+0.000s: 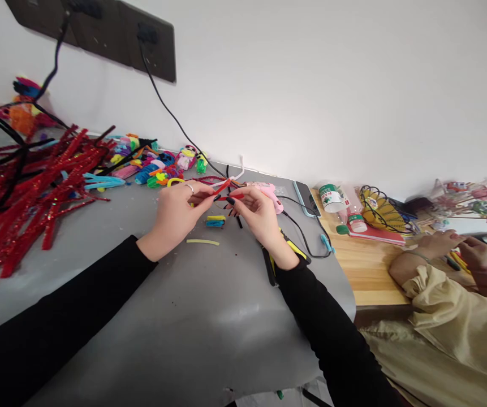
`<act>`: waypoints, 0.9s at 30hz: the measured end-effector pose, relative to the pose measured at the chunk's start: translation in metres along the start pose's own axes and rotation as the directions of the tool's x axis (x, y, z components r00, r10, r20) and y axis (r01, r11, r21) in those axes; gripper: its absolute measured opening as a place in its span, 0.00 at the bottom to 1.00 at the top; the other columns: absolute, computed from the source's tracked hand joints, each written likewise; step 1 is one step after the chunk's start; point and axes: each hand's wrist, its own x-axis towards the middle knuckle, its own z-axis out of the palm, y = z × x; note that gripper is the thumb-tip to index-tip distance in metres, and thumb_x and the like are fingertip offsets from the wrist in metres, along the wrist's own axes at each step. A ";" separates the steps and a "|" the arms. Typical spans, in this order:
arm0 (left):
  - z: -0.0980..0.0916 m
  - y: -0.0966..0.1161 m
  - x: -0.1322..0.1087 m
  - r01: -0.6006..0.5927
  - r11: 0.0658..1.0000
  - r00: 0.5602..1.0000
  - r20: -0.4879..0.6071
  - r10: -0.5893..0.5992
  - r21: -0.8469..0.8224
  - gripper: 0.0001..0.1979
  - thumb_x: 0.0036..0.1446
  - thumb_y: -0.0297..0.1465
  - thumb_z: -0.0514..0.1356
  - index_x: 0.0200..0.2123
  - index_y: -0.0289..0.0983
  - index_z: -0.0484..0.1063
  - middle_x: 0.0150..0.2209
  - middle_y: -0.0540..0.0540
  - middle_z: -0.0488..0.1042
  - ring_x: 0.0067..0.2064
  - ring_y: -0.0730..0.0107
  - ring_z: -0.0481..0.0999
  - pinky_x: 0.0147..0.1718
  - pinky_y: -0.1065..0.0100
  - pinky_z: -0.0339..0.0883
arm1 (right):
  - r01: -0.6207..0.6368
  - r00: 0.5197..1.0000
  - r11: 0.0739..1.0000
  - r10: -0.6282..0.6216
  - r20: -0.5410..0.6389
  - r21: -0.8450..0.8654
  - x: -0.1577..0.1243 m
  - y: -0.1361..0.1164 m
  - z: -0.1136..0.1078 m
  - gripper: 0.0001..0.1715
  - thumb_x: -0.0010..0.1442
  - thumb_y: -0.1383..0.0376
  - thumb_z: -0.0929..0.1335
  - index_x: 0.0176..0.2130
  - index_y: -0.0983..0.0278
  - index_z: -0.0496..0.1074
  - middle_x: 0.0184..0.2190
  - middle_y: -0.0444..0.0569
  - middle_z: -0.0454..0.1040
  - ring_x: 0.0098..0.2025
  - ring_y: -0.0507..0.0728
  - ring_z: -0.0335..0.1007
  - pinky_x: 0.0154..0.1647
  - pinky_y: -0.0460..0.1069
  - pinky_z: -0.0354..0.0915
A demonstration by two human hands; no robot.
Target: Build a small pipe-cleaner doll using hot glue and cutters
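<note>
Both my hands meet over the grey table mat (192,316). My left hand (178,211), with a ring on one finger, pinches one end of a red pipe cleaner piece (225,191). My right hand (257,212), with dark nails, pinches the other end of the same piece. Just below the hands lie a short yellow-and-blue pipe cleaner bundle (215,221) and a pale yellow strip (202,242). A pink glue gun (270,195) rests right behind my right hand. Both sleeves are black.
A big heap of red glittery pipe cleaners (26,192) covers the left of the mat; small colourful pipe-cleaner figures (154,164) line the wall. A phone (306,199), bottles (330,198) and a wire basket (381,210) stand right. Another person's hands (451,246) work at the wooden table (366,271).
</note>
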 end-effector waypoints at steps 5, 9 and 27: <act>-0.001 0.000 0.001 -0.022 0.999 0.999 -0.026 0.023 0.022 0.07 0.62 0.32 0.63 0.38 0.41 0.83 0.40 0.45 0.87 0.40 0.61 0.86 0.43 0.63 0.81 | -0.007 1.000 0.997 0.006 -0.011 -0.071 0.000 0.005 -0.002 0.14 0.65 0.52 0.74 0.41 0.60 0.77 0.33 0.46 0.82 0.35 0.54 0.81 0.38 0.50 0.77; -0.002 0.002 0.002 0.013 0.999 0.999 -0.048 -0.011 0.049 0.08 0.62 0.32 0.63 0.38 0.39 0.83 0.39 0.45 0.87 0.37 0.61 0.86 0.42 0.64 0.81 | 0.012 1.000 0.994 -0.011 0.008 -0.112 0.000 0.005 -0.003 0.12 0.67 0.54 0.73 0.41 0.60 0.78 0.33 0.46 0.83 0.35 0.55 0.81 0.40 0.50 0.76; -0.003 0.004 0.009 0.264 0.951 0.959 -0.063 -0.277 -0.162 0.03 0.55 0.28 0.65 0.34 0.37 0.80 0.31 0.45 0.85 0.33 0.60 0.85 0.34 0.65 0.82 | 0.270 0.960 0.864 -0.276 0.048 -0.424 -0.002 0.004 -0.007 0.10 0.70 0.64 0.69 0.41 0.61 0.83 0.34 0.48 0.84 0.34 0.55 0.78 0.37 0.50 0.72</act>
